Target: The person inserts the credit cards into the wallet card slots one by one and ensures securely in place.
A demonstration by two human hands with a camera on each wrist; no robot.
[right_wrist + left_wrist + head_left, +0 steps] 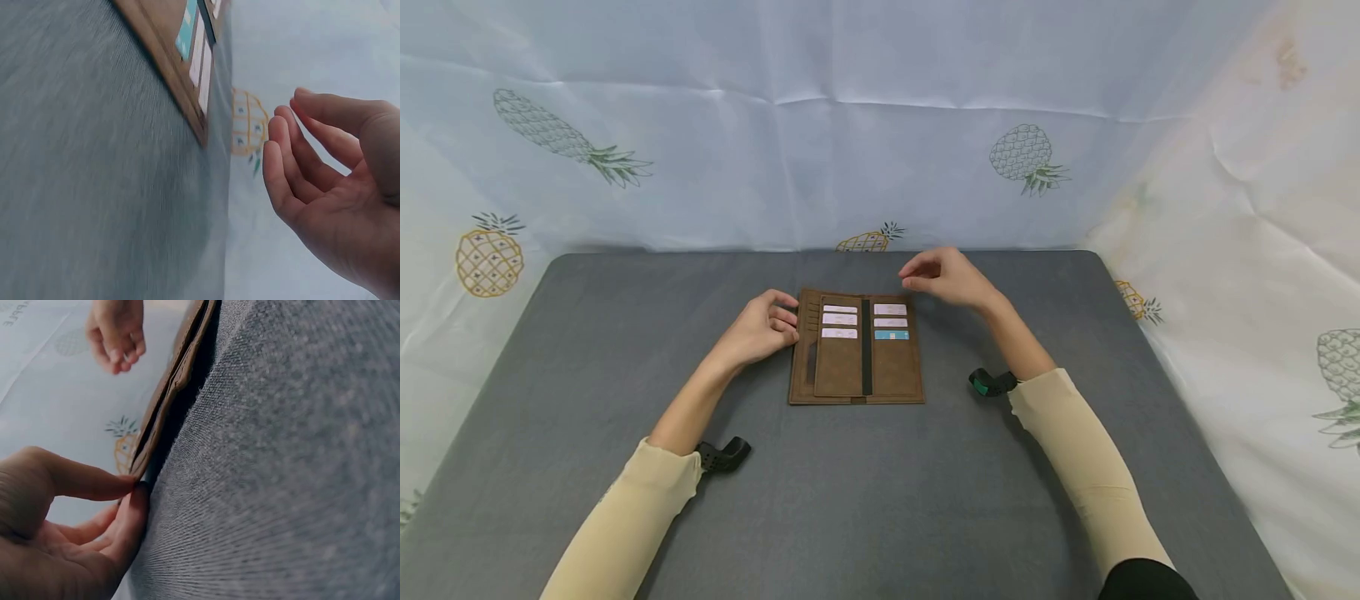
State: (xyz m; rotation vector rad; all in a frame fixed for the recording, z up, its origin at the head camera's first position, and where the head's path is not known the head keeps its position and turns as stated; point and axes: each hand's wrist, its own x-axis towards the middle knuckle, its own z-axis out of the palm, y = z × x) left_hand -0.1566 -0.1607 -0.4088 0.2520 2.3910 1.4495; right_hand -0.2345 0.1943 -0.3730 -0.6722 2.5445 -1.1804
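Note:
A brown wallet (891,367) lies unfolded on the grey table, with a dark strip down its middle. Pale cards (839,319) peek out of slots on both halves, and a blue card (891,335) sits lowest on the right. At the wallet's left edge, my left hand (763,327) pinches the cover between thumb and fingers, as the left wrist view shows up close. My right hand (951,277) hovers past the wallet's top right corner, fingers loosely bent, holding nothing. In the right wrist view a gap separates its fingertips (272,150) from the wallet corner.
The grey table (625,350) has rounded far corners. Behind it and to the sides hangs a white cloth (880,167) printed with pineapples. Black wrist camera mounts (724,455) jut from both forearms low over the tabletop.

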